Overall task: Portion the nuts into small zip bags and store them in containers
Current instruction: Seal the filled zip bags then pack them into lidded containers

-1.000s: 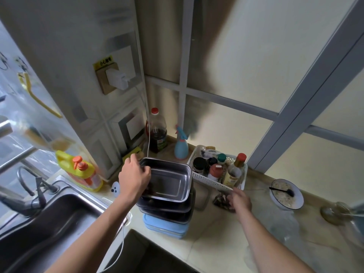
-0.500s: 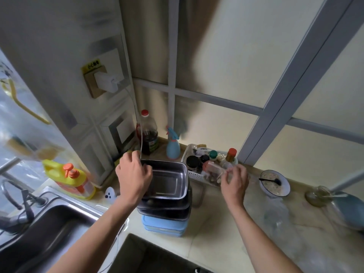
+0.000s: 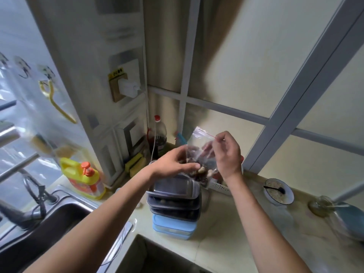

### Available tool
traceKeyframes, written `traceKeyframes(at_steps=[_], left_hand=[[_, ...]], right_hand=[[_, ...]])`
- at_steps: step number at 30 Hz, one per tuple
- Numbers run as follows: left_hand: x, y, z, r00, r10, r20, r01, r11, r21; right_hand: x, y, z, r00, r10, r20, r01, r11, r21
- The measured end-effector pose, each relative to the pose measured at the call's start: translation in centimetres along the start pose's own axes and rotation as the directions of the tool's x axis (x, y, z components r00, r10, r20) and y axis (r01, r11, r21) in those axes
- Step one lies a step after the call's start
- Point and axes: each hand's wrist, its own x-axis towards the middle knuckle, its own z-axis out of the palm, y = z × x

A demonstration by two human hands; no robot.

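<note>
Both hands hold a small zip bag of nuts above the stacked containers.

The right hand pinches the red zip strip at the top of the clear, crinkled zip bag; the left hand curls round its lower part at about 9 o'clock, where the lumpy brown nuts have settled. Directly below, at 6 o'clock, stand the stacked containers: shiny rectangular steel trays on pale blue plastic boxes, set on the smooth stone worktop. I judge the risk is spilling: thin, slippery film could slide from the pinch, or an unsealed strip could open, scattering nuts toward the sink at 8 o'clock.
</note>
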Motion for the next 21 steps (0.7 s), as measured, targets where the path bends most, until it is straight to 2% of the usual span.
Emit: traceKeyframes(at_steps=[1, 3, 5, 6, 9, 11, 12, 14, 18, 21], left_hand=[[-0.1, 0.0, 0.0, 1.000, -0.002, 0.023, 0.004, 0.996, -0.085], [-0.7, -0.2, 0.1, 0.998, -0.042, -0.039, 0.031, 0.971, -0.236], [-1.3, -1.0, 0.0, 0.985, -0.113, -0.130, 0.061, 0.934, -0.352], [-1.5, -1.6, -0.2, 0.975, -0.144, -0.171, 0.068, 0.920, -0.385], [-2.3, -3.0, -1.0, 0.943, -0.206, -0.261, 0.066, 0.886, -0.459], [-2.8, -3.5, -1.5, 0.933, -0.221, -0.284, 0.068, 0.883, -0.465], [-3.0, -3.7, -1.8, 0.930, -0.228, -0.287, 0.075, 0.885, -0.460], [-3.3, -4.1, -2.2, 0.923, -0.257, -0.285, 0.091, 0.868, -0.488], [-4.0, -4.7, -3.1, 0.929, -0.294, -0.225, 0.072, 0.740, -0.669], [-4.4, -4.9, -3.2, 0.949, -0.257, -0.180, 0.053, 0.695, -0.717]], right_hand=[[0.1, -0.2, 0.6, 0.997, 0.066, 0.027, -0.067, 0.997, 0.030], [-0.1, -0.5, 1.9, 0.974, 0.220, 0.055, -0.225, 0.968, 0.114], [-0.3, -0.5, 3.1, 0.915, 0.388, 0.109, -0.403, 0.891, 0.208], [-0.4, -0.2, 3.5, 0.876, 0.455, 0.159, -0.480, 0.854, 0.201], [-0.9, 0.7, 4.2, 0.741, 0.566, 0.361, -0.614, 0.789, 0.024], [-1.4, 1.1, 4.6, 0.681, 0.564, 0.468, -0.584, 0.803, -0.118], [-1.6, 1.3, 4.7, 0.679, 0.547, 0.489, -0.551, 0.820, -0.152], [-1.5, 1.5, 5.1, 0.702, 0.511, 0.496, -0.530, 0.840, -0.115], [-1.2, 2.2, 5.8, 0.734, 0.513, 0.446, -0.555, 0.831, -0.043], [-1.3, 2.3, 6.3, 0.744, 0.518, 0.421, -0.569, 0.822, -0.005]])
